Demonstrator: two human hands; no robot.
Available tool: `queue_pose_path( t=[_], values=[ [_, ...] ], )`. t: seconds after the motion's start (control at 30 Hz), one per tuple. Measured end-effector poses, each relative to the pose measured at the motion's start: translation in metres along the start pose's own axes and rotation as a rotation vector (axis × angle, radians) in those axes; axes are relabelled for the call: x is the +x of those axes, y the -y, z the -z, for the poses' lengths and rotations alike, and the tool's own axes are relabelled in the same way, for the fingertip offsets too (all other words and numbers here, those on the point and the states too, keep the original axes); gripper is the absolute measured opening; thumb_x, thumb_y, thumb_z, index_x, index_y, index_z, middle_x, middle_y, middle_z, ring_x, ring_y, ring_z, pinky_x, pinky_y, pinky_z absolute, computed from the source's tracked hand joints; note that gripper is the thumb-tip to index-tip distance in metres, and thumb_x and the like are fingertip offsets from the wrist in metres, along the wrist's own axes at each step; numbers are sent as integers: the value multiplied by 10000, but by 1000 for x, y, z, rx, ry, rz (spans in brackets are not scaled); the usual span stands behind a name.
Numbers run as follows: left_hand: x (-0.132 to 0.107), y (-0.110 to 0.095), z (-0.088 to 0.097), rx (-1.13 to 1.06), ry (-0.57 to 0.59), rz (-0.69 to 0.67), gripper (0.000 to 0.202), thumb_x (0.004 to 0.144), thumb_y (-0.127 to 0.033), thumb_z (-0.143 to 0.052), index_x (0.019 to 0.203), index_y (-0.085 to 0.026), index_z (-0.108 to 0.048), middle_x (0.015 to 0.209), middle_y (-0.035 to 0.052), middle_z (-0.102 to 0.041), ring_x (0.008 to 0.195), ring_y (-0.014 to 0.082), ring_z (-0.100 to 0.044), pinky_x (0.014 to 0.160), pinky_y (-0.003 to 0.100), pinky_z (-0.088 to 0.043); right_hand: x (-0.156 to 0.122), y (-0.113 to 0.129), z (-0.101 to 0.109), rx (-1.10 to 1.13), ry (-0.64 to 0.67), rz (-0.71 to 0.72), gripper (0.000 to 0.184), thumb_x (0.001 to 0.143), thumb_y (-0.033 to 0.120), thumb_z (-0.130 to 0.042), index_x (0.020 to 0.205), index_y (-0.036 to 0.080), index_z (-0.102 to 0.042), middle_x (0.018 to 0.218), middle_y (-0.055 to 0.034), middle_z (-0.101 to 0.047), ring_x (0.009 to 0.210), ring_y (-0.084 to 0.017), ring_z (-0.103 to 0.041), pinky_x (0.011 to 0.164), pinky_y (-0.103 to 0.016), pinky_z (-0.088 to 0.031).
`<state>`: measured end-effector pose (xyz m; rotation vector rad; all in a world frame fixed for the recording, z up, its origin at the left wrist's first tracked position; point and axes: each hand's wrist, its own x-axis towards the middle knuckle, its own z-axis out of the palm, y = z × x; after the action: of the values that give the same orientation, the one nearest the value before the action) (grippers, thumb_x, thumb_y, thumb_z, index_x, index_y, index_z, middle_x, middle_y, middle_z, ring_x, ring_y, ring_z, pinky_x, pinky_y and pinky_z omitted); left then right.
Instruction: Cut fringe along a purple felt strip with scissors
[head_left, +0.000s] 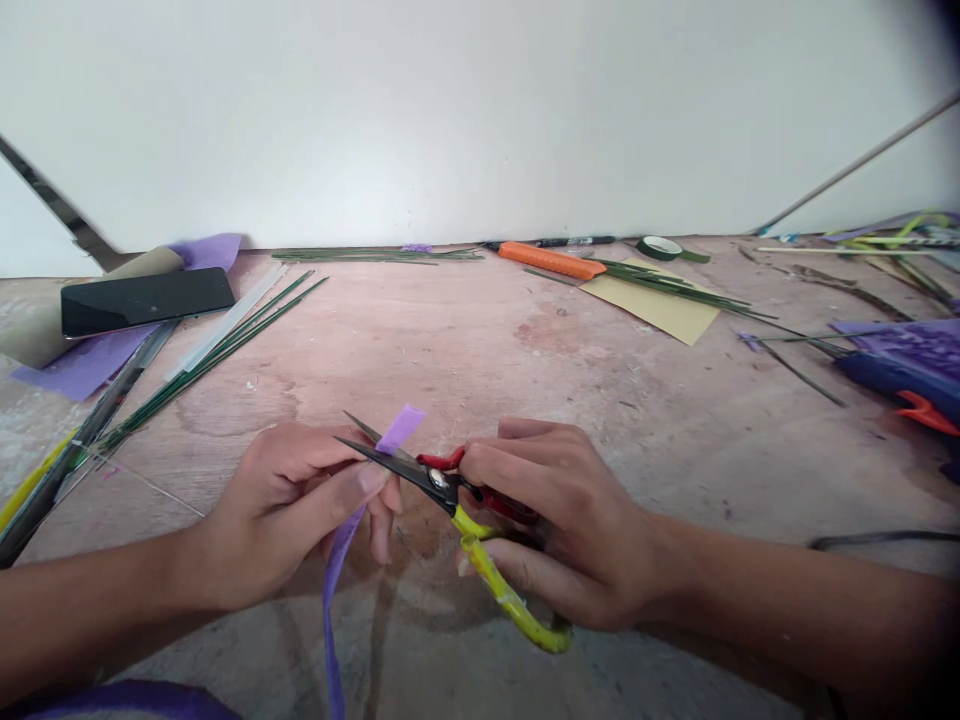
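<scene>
Between its thumb and fingers my left hand (300,500) pinches a long purple paper strip (336,590). The strip's short free end sticks up above the fingertips, and its long tail hangs toward the bottom edge. Scissors (439,480) with dark blades, one red handle and one yellow handle are gripped in my right hand (562,520). Their blades stand slightly apart and point left, with the strip's upper end between them, close to my left thumb. Part of the handles is hidden by my right fingers.
A black phone (150,302) rests on a cardboard roll and purple paper at left, near green stems (225,345). Along the back lie an orange cutter (551,261), a tan card (660,310) and green tape (660,247). A blue glue gun (892,385) lies at right.
</scene>
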<state>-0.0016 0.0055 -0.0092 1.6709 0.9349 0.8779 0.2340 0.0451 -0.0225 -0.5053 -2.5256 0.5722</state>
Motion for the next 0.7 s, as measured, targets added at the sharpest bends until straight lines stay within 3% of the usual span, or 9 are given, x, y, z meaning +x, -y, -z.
queue_pose_path(
  t=[0.37, 0.53, 0.7],
  values=[
    [-2, 3, 0, -100, 23, 69, 315, 979, -284, -494, 796, -122, -692, 612, 50, -700, 519, 132, -646, 507, 199, -493, -1, -1, 1, 25, 13, 5, 270, 957, 367, -435, 746, 218, -354, 620, 43, -444, 517, -122, -361, 567, -283, -216],
    [-3, 8, -1, -223, 14, 107, 284, 978, -289, -508, 886, -114, -712, 662, 63, -713, 579, 146, -660, 551, 216, -508, -1, 0, 0, 8, -2, -29, 233, 922, 320, -469, 744, 215, -362, 623, 49, -428, 515, -117, -330, 567, -278, -213],
    [-5, 8, -2, -228, -23, 100, 278, 986, -309, -492, 898, -138, -692, 655, 45, -701, 549, 128, -625, 489, 197, -439, 1, 1, 0, 21, 3, -52, 229, 852, 286, -533, 732, 213, -351, 625, 58, -399, 520, -113, -300, 564, -276, -191]
  ],
)
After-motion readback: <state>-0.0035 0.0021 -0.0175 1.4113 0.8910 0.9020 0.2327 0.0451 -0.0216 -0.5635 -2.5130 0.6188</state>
